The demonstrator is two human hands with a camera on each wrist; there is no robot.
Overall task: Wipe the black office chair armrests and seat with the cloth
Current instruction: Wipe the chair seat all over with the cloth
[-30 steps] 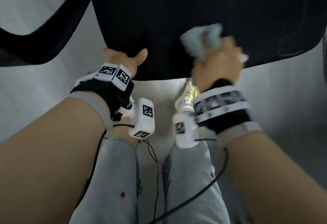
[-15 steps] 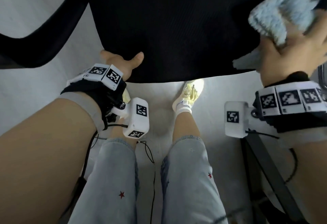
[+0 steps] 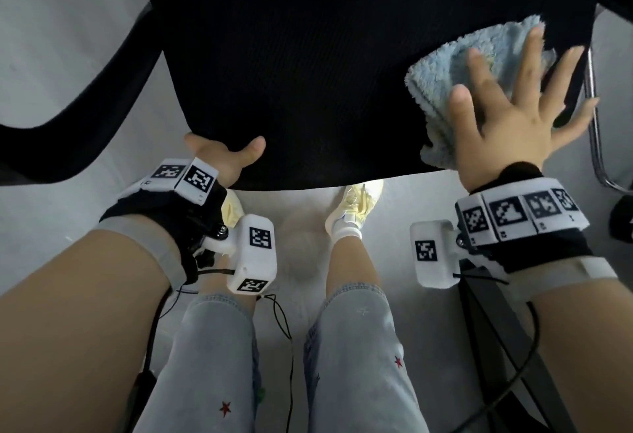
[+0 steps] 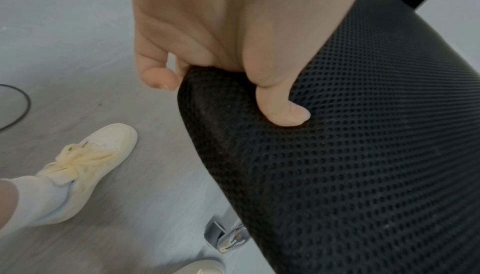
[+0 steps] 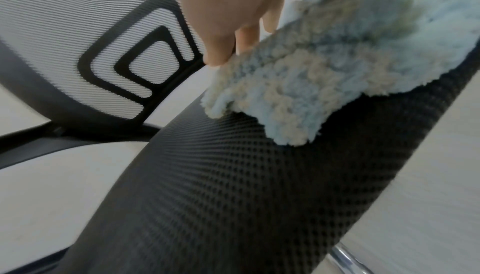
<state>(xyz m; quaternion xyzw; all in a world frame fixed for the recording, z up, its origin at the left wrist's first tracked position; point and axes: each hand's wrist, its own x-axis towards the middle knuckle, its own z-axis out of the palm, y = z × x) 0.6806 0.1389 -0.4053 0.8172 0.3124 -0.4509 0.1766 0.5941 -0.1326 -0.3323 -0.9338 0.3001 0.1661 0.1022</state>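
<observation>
Seat wiping is where this is at, I reckon. Fluffy light-blue microfibre cloth (image 3: 455, 66) is bunched up on the black mesh seat of the office chair (image 3: 325, 73), near the seat's right edge and towards its front. The right hand (image 3: 513, 114) lies flat on top of it, fingers (image 3: 479, 69) spread wide and straight, pressing down rather than gripping. The right wrist view shows the cloth (image 5: 324, 81) draped over the seat's curved mesh edge (image 5: 233, 196).

The left hand (image 3: 226, 155) is at the seat's front left corner. Its thumb (image 4: 283, 109) sits on top of the mesh and its fingers (image 4: 158, 77) curl under the rim, so it's clamped on the seat, presumably to stop the chair rolling or swivelling.

Handling-wise: the cloth looks soft, floppy and very light, so it'll probably fold and ride up under the palm if pushed too hard. I'd say a flat hand over the thick middle of the bundle is the right hold. The seat mesh looks textured and a bit grabby, so I'd expect drag, not slip.

Versus half a second ago, the right hand was up off the seat with the cloth scrunched in a fist out at the right edge. Now it's down and opened flat. A second ago it was wiping near the middle of the seat's front. The left hand hasn't budged.

The black curved armrest (image 3: 85, 131) left of the seat isn't being touched by anything right now.
</observation>
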